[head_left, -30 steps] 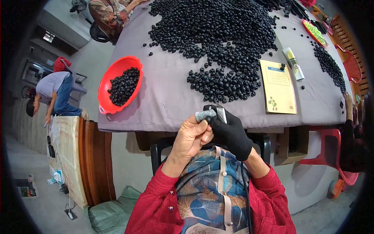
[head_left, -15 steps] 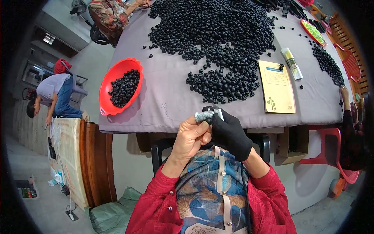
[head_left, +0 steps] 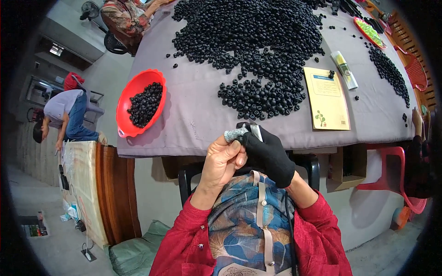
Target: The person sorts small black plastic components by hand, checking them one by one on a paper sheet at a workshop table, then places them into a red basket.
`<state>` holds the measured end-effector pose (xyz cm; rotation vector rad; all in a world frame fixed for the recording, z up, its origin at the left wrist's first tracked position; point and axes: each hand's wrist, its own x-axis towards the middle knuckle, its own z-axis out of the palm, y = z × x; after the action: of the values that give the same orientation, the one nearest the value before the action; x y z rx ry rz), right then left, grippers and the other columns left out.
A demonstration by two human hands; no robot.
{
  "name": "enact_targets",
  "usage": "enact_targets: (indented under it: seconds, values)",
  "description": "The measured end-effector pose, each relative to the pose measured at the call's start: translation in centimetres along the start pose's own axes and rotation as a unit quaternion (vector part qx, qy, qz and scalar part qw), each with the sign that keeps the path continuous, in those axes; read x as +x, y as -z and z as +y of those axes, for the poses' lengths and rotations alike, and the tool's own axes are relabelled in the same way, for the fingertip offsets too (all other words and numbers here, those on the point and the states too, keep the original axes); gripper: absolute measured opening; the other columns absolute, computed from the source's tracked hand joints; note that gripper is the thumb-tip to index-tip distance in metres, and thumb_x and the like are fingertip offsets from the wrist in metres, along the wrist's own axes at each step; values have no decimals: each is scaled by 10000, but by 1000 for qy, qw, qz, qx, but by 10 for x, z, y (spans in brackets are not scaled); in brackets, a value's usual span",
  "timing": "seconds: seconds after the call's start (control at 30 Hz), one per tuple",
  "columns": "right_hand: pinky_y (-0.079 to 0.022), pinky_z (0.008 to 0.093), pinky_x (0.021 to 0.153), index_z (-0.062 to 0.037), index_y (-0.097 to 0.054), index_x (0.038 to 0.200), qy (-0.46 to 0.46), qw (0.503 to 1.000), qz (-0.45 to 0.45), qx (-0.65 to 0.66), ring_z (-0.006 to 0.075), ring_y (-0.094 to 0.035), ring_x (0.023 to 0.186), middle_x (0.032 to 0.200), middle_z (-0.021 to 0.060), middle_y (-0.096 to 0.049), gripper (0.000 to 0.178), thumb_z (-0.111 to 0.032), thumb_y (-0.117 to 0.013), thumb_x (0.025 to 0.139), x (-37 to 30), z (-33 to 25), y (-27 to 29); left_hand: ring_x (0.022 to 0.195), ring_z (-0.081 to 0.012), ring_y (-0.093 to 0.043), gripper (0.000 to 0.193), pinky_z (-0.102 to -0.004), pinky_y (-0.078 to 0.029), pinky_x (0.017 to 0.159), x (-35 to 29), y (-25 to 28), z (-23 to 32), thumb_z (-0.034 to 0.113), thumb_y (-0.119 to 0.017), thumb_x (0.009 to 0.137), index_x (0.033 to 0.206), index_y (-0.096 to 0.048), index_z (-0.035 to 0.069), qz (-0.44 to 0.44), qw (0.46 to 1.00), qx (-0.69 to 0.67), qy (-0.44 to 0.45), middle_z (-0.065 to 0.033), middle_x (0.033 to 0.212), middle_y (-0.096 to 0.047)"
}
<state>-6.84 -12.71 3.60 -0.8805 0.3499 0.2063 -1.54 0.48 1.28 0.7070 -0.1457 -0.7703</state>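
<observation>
My left hand (head_left: 223,160) is bare, with a grey speckled wrap (head_left: 235,134) around a fingertip. Its thumb and fingers are pinched together, touching the right hand, and whatever lies between them is hidden. A black glove covers my right hand (head_left: 271,158), closed on a small tool with a pale flat piece (head_left: 256,132) sticking up. Just beyond both hands, a heap of small black beads with holes (head_left: 258,46) spreads over the cloth-covered table (head_left: 193,115). A red scalloped bowl (head_left: 120,110) on the left holds more such beads (head_left: 146,105).
Right of the heap lie a yellow booklet (head_left: 328,103) and a white-and-green tube (head_left: 344,69). A red dish with green bits (head_left: 369,33) and another line of beads (head_left: 390,76) are farther right. Other people sit at the table; one person (head_left: 64,110) bends over a wooden piece at left.
Both hands have shifted slightly left, still pressed together. A co-worker's hand at the right edge has moved away from the line of beads.
</observation>
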Motion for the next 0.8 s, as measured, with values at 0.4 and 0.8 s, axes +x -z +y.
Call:
enact_targets:
  seconds: [0.4,0.8]
  values:
    - [-462,251,597,-66,-584,1061,283,869,81,-398,131,-591,664,769,92,-613,300,-117,-622,769,-11,9,-7,536,-80,-491,181,-191,-352,471,-4,-4,17,115,-541,847,1004,-575,33,38,999,0,-18,-32,700,-573]
    - [-463,273,552,-85,-586,1052,322,827,86,-453,192,-608,624,738,96,-609,322,-150,-650,743,-9,8,-4,529,-58,-492,181,-173,-383,476,-3,-2,16,92,-538,847,1018,-577,48,41,999,27,-20,-18,737,-585]
